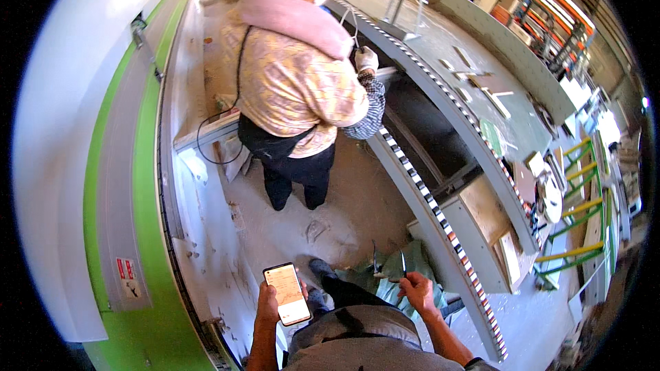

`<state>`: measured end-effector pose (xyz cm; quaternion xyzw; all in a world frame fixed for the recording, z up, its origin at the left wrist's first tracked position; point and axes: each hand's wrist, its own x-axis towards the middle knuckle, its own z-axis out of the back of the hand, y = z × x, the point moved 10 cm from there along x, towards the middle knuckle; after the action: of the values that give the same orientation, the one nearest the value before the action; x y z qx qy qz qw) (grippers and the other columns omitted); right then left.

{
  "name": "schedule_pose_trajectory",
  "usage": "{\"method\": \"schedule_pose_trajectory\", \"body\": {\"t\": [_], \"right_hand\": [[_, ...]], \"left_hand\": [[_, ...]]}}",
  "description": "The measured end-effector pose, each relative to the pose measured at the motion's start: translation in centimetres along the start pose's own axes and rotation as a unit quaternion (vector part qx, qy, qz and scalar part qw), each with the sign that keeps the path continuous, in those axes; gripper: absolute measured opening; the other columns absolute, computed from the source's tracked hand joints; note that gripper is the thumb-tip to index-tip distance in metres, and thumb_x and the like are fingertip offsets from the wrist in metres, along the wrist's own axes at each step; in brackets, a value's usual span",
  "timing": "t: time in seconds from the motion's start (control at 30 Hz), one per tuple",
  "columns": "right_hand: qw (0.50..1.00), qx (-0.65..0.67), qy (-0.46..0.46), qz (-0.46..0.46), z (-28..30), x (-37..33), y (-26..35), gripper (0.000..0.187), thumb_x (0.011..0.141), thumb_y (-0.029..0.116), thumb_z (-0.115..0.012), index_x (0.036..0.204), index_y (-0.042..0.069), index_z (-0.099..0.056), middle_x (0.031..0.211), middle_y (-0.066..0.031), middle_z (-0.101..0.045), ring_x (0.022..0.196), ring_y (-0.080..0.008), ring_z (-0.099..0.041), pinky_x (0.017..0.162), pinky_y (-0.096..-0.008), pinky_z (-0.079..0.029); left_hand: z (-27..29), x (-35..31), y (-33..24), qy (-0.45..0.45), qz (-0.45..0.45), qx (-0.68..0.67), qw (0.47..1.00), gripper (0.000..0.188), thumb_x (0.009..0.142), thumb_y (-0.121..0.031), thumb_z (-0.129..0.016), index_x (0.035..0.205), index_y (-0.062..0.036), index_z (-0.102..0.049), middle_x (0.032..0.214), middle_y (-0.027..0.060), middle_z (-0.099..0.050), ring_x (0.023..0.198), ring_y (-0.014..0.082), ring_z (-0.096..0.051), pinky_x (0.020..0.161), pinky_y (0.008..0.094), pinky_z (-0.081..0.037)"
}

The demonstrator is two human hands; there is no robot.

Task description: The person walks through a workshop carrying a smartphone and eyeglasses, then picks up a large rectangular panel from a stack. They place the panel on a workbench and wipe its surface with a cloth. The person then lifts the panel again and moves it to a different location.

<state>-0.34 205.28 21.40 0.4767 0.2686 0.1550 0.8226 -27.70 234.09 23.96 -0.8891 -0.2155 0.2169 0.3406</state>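
Head: phone (pixel 286 293) in left grip (pixel 269 302).

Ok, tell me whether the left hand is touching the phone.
Touching: the head view shows the left hand holding the phone, thumb against its left edge.

Head-worn view, left fisheye of a pair, looking steeply down and forward. Wearer's torso (pixel 361 340), left hand (pixel 267 301) and right hand (pixel 418 291) close, bottom of frame. Co-worker (pixel 292 86) farther off, upper middle, partly from behind; floor (pixel 271 233) between, seen from above.
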Motion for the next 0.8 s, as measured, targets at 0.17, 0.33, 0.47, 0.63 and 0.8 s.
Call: {"method": "schedule_pose_trajectory", "body": {"t": [0.17, 0.33, 0.47, 0.63, 0.8], "right_hand": [[0.990, 0.122, -0.061, 0.020, 4.6, -4.2, 5.5, 0.017, 0.090, 0.009, -0.063, 0.092, -0.007, -0.059, 0.074, -0.0120, -0.064, 0.062, -0.0174, -0.065, 0.054, -0.0302, -0.053], [0.965, 0.209, -0.141, 0.068, 9.0, -4.7, 7.3, 0.011, 0.091, 0.007, -0.058, 0.089, -0.004, -0.057, 0.071, -0.0093, -0.060, 0.057, -0.0154, -0.060, 0.053, -0.0308, -0.054], [0.951, 0.226, -0.195, 0.086, 12.5, -2.8, 8.4, 0.017, 0.091, 0.014, -0.060, 0.090, -0.003, -0.057, 0.070, -0.0083, -0.060, 0.055, -0.0150, -0.059, 0.051, -0.0296, -0.053], [0.936, 0.250, -0.225, 0.104, 15.9, 2.0, 8.5, 0.015, 0.092, 0.013, -0.058, 0.089, -0.001, -0.055, 0.070, -0.0079, -0.059, 0.051, -0.0143, -0.058, 0.049, -0.0272, -0.050], [0.924, 0.273, -0.249, 0.100, 19.9, 6.5, 8.4, 0.017, 0.094, 0.014, -0.057, 0.088, -0.002, -0.054, 0.068, -0.0067, -0.057, 0.052, -0.0122, -0.056, 0.048, -0.0249, -0.048]], "left_hand": [[-3.3, 1.6, 1.9, 0.045, 0.047, 0.038, 0.997, 0.102, 0.072, -0.077, -0.061, 0.133, 0.0029, -0.045, 0.099, 0.0172, -0.064, 0.085, 0.0299, -0.066, 0.076, 0.0438, -0.057], [-6.5, 3.3, 3.9, 0.080, 0.078, 0.070, 0.991, 0.097, 0.073, -0.072, -0.063, 0.131, 0.0043, -0.046, 0.101, 0.0186, -0.064, 0.086, 0.0297, -0.067, 0.078, 0.0427, -0.056], [-10.6, 5.9, 2.2, 0.072, 0.085, 0.091, 0.990, 0.096, 0.071, -0.067, -0.071, 0.127, 0.0072, -0.049, 0.098, 0.0202, -0.065, 0.084, 0.0302, -0.066, 0.077, 0.0424, -0.056], [-14.6, 11.3, 2.7, 0.115, 0.109, 0.108, 0.981, 0.093, 0.076, -0.065, -0.068, 0.127, 0.0092, -0.049, 0.099, 0.0189, -0.065, 0.084, 0.0263, -0.067, 0.074, 0.0373, -0.057], [-20.6, 16.1, 3.7, 0.121, 0.186, 0.116, 0.968, 0.089, 0.075, -0.058, -0.074, 0.130, 0.0073, -0.047, 0.105, 0.0194, -0.064, 0.089, 0.0253, -0.067, 0.080, 0.0378, -0.057]]}}
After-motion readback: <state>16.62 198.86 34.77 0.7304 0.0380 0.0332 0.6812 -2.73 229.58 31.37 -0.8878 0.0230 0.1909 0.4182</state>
